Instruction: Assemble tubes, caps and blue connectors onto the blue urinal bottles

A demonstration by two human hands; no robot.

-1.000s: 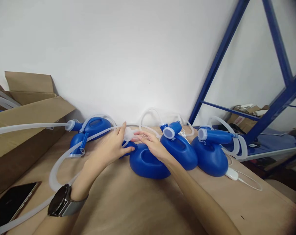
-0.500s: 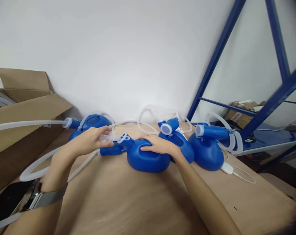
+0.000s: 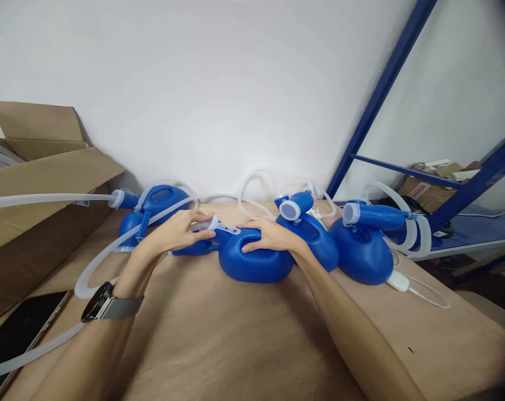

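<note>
A blue plastic bottle (image 3: 252,264) with a handle lies on the brown table (image 3: 236,345) in front of me. My right hand (image 3: 269,236) presses down on its top, fingers curled over the handle. My left hand (image 3: 179,231), a watch on its wrist, pinches the translucent connector (image 3: 208,224) of a long white tube (image 3: 106,259) at the bottle's spout. The tube loops away to the left.
Three more blue bottles with tubes stand behind: one at left (image 3: 158,203), two at right (image 3: 309,234) (image 3: 363,250). An open cardboard box (image 3: 39,206) sits at left, a dark phone (image 3: 14,331) at the lower left, and a blue metal rack (image 3: 445,184) at right.
My left hand brought the tube's connector right, up against the bottle's spout. My right hand curled tighter over the bottle's handle. The camera shifted slightly.
</note>
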